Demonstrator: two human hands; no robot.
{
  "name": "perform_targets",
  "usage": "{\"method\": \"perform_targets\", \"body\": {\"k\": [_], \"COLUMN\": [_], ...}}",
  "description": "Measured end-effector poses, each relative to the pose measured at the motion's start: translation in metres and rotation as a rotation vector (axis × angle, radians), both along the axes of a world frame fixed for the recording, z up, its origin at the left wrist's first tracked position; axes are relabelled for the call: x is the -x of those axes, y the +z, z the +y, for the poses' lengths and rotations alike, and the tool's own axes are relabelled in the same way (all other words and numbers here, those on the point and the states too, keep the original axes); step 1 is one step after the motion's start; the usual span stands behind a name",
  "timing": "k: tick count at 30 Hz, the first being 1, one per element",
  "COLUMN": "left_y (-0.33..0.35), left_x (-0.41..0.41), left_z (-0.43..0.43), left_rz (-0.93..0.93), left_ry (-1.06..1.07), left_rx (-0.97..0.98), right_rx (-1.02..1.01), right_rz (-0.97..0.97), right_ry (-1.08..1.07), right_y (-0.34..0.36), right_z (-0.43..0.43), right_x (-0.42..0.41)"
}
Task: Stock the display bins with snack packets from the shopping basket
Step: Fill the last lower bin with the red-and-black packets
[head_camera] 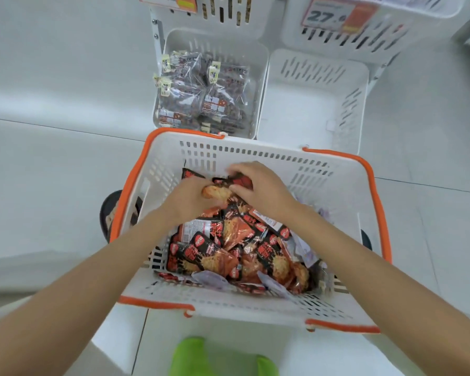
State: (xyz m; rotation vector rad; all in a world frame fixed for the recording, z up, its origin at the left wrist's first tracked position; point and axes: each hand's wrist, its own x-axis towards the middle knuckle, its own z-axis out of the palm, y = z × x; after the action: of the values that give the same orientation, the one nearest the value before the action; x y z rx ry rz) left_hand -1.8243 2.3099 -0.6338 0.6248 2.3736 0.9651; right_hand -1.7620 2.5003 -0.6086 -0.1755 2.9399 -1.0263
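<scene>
A white shopping basket (255, 153) with orange handles stands on the floor in front of me. A heap of red-and-black snack packets (228, 248) fills its bottom. Both hands are down in the far part of the basket. My left hand (190, 199) curls round a packet (217, 192) at the top of the heap. My right hand (258, 188) grips the same bunch of packets from the right. Beyond the basket are two white display bins: the left bin (174, 39) holds clear packets of dark snacks (204, 96), the right bin (318, 104) holds nothing.
Upper white bins with price tags (329, 14) hang above the lower ones. A few pale purple packets (212, 278) lie among the red ones. White tiled floor surrounds the basket. A green shoe tip (190, 354) shows at the bottom edge.
</scene>
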Motion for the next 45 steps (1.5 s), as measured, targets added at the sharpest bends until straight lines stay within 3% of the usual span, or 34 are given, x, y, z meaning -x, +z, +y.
{"method": "perform_targets", "body": {"k": [4,7,10,12,17,19,21,23,25,27,29,33,35,37,38,40,45], "left_y": [-0.008,-0.011,-0.009,-0.005,-0.015,-0.018,-0.014,-0.016,-0.017,-0.020,-0.022,-0.018,-0.011,-0.002,0.007,0.017,0.025], "left_x": [0.009,0.004,0.003,0.001,-0.015,-0.020,-0.016,-0.006,-0.003,-0.004,-0.003,0.000,0.000,-0.003,-0.005,-0.007,0.015], "left_z": [-0.039,-0.049,-0.050,-0.049,-0.027,-0.016,-0.018,-0.027,-0.035,-0.043,-0.050,-0.052,-0.042,-0.020,-0.006,0.018,0.048], "left_rz": [-0.193,-0.306,-0.367,-0.325,-0.133,-0.140,-0.191,-0.283,-0.430,-0.436,-0.443,-0.389,-0.349,-0.423,-0.491,-0.582,-0.381], "left_ry": [0.316,0.358,0.415,0.351,-0.066,0.028,0.308,0.482,0.551,0.562,0.518,0.521,0.415,0.330,0.291,0.254,0.118], "left_rx": [-0.123,-0.182,-0.247,-0.247,-0.081,-0.178,-0.306,-0.348,-0.389,-0.330,-0.280,-0.260,-0.227,-0.226,-0.251,-0.263,-0.270], "right_rx": [0.231,0.048,-0.010,0.200,0.603,0.869,0.771,0.437,0.198,0.076,0.017,0.269,0.615,0.921,0.972,0.888,0.883], "right_rz": [-0.424,-0.614,-0.539,-0.493,-0.403,-0.484,-0.498,-0.465,-0.559,-0.702,-0.672,-0.491,-0.463,-0.458,-0.455,-0.453,-0.327], "right_ry": [-0.218,-0.123,-0.091,-0.214,-0.482,-0.438,-0.369,-0.300,-0.191,-0.031,0.046,-0.269,-0.429,-0.491,-0.500,-0.511,-0.508], "right_y": [-0.030,-0.084,-0.115,-0.104,-0.028,-0.002,0.001,-0.023,-0.058,-0.090,-0.105,-0.071,-0.033,-0.006,0.001,-0.002,0.009], "right_z": [-0.003,-0.033,-0.054,-0.050,-0.035,-0.035,-0.034,-0.038,-0.053,-0.069,-0.068,-0.016,0.009,0.018,0.018,0.010,0.019], "right_x": [-0.007,-0.015,-0.027,-0.026,0.001,0.004,0.001,-0.010,-0.032,-0.053,-0.061,-0.042,-0.029,-0.015,-0.008,0.001,0.009]}}
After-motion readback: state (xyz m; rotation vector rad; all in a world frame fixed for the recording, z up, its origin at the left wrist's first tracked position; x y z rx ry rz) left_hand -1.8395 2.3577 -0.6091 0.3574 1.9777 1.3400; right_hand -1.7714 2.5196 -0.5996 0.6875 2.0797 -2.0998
